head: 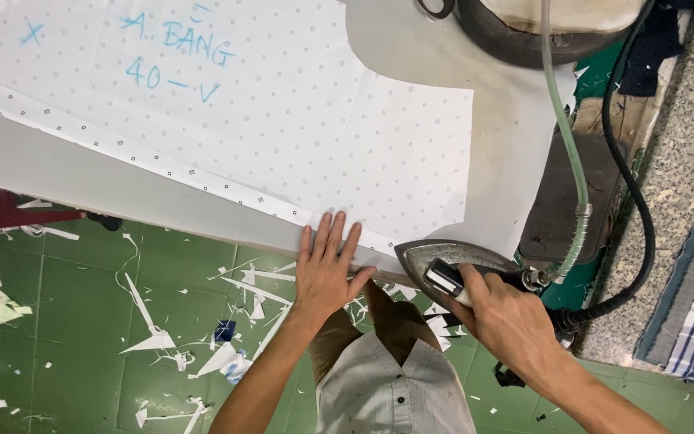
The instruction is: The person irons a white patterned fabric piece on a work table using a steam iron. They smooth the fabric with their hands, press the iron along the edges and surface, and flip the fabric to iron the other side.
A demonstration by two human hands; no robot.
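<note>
- fabric panel (283, 104), white with a small dotted print and blue handwriting near its top, lies flat on the pale grey pressing table (66, 173); its folded lower edge, a strip with darker little squares (162, 169), runs slantwise down toward the near table edge.
- iron (451, 261), dark and metal-soled, sits at the near right end of that folded strip, nose pointing left along the fold.
- right hand (500, 313) is wrapped tight around the iron's handle, fingers curled over it; the hold looks firm.
- left hand (327, 269) lies flat and spread, holding nothing, palm pressing the folded edge just left of the iron's nose, fingertips on the strip.
- judgement on doing this well: keep the flat hand ahead of the iron so the fold stays even in width, and draw it away along the strip as the nose nears; the gap between fingers and hot sole is small here.
- the sole should follow the fold line, not cross it, or the crease may wander off the printed band.
- a pale green hose (568, 137) and a black cord (632, 185) run from the iron's back up the right side; they need slack so they do not drag the iron off line or sweep across the panel.
- a dark iron rest pad (572, 201) lies just right of the panel.
- below the table, a green floor (82, 321) is littered with white fabric scraps (150, 341).
</note>
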